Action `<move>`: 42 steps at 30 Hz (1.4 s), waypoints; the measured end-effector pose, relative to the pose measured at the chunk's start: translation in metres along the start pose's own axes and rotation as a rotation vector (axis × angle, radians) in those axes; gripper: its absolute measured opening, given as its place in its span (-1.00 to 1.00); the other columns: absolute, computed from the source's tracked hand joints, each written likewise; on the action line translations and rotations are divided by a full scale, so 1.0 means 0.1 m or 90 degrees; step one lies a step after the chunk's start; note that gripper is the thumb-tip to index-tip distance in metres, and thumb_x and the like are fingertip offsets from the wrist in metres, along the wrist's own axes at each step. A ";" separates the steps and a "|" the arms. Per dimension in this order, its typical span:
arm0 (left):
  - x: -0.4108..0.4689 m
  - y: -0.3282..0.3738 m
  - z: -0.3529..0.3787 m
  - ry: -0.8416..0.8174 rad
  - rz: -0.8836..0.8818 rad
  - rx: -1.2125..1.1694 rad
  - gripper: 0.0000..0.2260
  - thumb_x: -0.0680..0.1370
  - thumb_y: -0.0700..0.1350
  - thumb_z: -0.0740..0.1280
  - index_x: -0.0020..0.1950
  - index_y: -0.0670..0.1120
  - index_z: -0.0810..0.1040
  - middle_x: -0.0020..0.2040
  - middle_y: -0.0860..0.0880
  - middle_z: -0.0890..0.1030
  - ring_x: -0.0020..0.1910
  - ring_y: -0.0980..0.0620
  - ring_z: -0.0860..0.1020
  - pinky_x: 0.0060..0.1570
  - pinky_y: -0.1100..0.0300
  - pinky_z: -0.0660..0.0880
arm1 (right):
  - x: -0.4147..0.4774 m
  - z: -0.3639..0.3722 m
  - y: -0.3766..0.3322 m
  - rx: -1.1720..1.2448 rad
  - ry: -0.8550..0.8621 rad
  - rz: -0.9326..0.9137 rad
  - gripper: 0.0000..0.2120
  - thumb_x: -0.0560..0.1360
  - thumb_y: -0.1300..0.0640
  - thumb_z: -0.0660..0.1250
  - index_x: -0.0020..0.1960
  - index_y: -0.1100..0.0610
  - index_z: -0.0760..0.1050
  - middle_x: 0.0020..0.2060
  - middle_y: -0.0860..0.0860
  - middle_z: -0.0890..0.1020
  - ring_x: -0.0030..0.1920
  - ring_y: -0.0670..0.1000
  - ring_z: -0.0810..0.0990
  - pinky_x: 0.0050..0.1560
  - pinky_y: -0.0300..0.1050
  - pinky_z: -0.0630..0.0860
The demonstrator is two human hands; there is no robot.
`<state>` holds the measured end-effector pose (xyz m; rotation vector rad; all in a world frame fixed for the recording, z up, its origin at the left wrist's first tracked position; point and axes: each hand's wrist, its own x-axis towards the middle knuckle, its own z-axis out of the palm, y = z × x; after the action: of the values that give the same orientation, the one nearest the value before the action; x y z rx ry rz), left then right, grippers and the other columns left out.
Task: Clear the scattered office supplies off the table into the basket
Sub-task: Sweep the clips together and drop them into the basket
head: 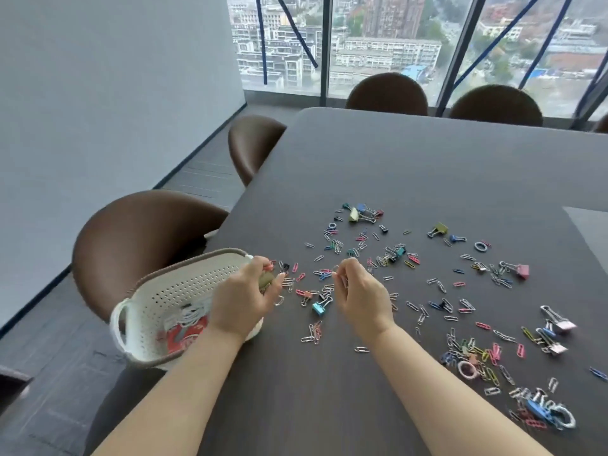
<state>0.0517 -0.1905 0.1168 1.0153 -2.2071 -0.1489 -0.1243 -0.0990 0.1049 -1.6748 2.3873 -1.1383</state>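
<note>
Small coloured wire paper clips (473, 355) and metal binder clips (318, 307) lie spread over the middle and right of the frame, on a dark grey table (411, 166). The white plastic basket (171, 291) with little holes sits at the lower left, tipped up at the table's edge. A red and white packet (184, 334) lies inside it.

The left hand (245, 297) is just beside the basket's rim, fingers curled around an olive binder clip (266, 280). The right hand (360, 294), near the middle, pinches a few paper clips in bent fingers.

Brown round-backed chairs (138, 235) stand around the table, and a big window (388, 37) fills the upper right.
</note>
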 end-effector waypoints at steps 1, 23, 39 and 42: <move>0.00 -0.21 -0.14 -0.009 -0.032 0.023 -0.71 0.46 0.11 0.29 -0.11 -0.12 0.53 -0.33 -0.06 0.63 -0.41 -0.12 0.59 -0.43 0.22 0.42 | 0.05 0.12 -0.19 0.016 -0.008 -0.016 -0.87 0.49 0.18 0.29 -0.14 0.23 0.41 -0.32 0.09 0.58 -0.37 0.18 0.51 -0.38 -0.09 0.34; -0.36 -1.68 -0.75 -0.226 -0.033 0.036 -0.80 0.50 0.04 0.22 -0.11 0.00 0.59 -0.17 0.09 0.59 -0.21 0.10 0.56 -0.30 0.27 0.41 | 0.24 1.25 -1.40 -0.097 -0.224 -0.101 -0.65 0.46 -0.15 0.26 0.15 0.02 0.42 0.16 -0.06 0.48 0.27 -0.01 0.34 0.30 -0.04 0.21; -0.15 -0.71 -0.18 -0.171 0.184 0.088 -0.82 0.42 -0.04 0.21 -0.32 -0.05 0.54 -0.37 0.04 0.54 -0.41 0.03 0.52 -0.48 0.22 0.46 | -0.20 0.53 -0.30 -0.290 -0.002 -0.010 -0.72 0.39 -0.01 0.10 -0.42 0.07 0.41 -0.51 -0.04 0.53 -0.45 0.03 0.54 -0.39 -0.17 0.43; -0.15 -0.20 0.15 -0.173 0.270 0.080 -0.81 0.40 -0.05 0.18 -0.37 -0.06 0.49 -0.40 0.00 0.49 -0.42 -0.02 0.49 -0.49 0.20 0.42 | -0.48 0.19 0.18 -0.317 0.003 0.073 -0.72 0.38 -0.01 0.09 -0.41 0.07 0.41 -0.49 -0.04 0.53 -0.44 0.06 0.54 -0.37 -0.15 0.44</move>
<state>0.0609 -0.1964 0.0901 0.5939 -2.6563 0.0476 -0.1110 -0.0671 0.0630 -1.6036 2.8956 -0.5570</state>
